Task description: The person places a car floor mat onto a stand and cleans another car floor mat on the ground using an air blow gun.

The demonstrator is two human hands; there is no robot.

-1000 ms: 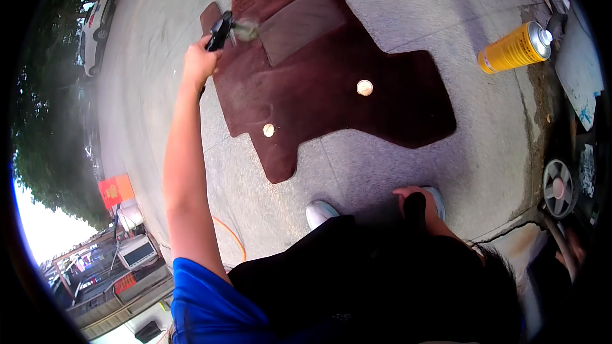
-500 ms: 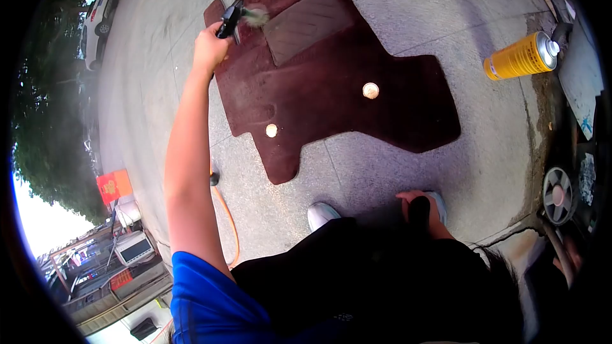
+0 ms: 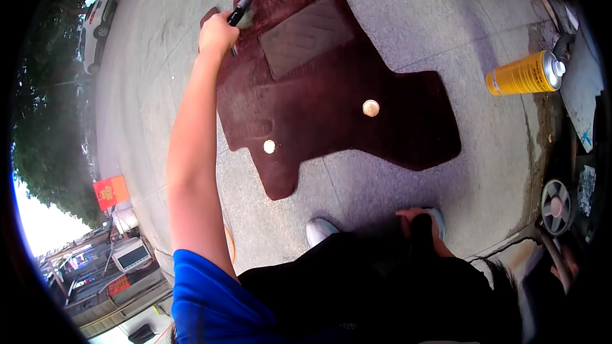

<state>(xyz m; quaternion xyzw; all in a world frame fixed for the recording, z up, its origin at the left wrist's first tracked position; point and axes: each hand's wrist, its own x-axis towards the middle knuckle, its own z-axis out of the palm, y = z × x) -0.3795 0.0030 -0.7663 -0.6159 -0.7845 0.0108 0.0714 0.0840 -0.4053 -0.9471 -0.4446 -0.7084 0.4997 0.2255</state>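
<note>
My left hand (image 3: 218, 33), arm stretched far forward, is closed around a black spray gun (image 3: 240, 12) with a pale, blurred nozzle end. The gun hangs over the upper left part of a dark red carpet floor mat (image 3: 319, 111); whether it touches the pile cannot be made out. The mat lies flat on the concrete and carries a grey ribbed heel pad (image 3: 306, 36) and two round light spots (image 3: 371, 108). Low in the view, my right hand (image 3: 426, 221) is beside my shoe and dark clothing, its fingers partly hidden.
A yellow spray can (image 3: 526, 73) with a white cap stands right of the mat. Along the right edge are a wheel cover (image 3: 556, 207) and assorted clutter. An orange hose (image 3: 230, 245) runs beside my left arm. A white car (image 3: 99, 19) is parked far left.
My left hand with the spray gun has moved forward and slightly right relative to the mat. The view has tilted, so the mat appears lower. My right hand stays by the shoe.
</note>
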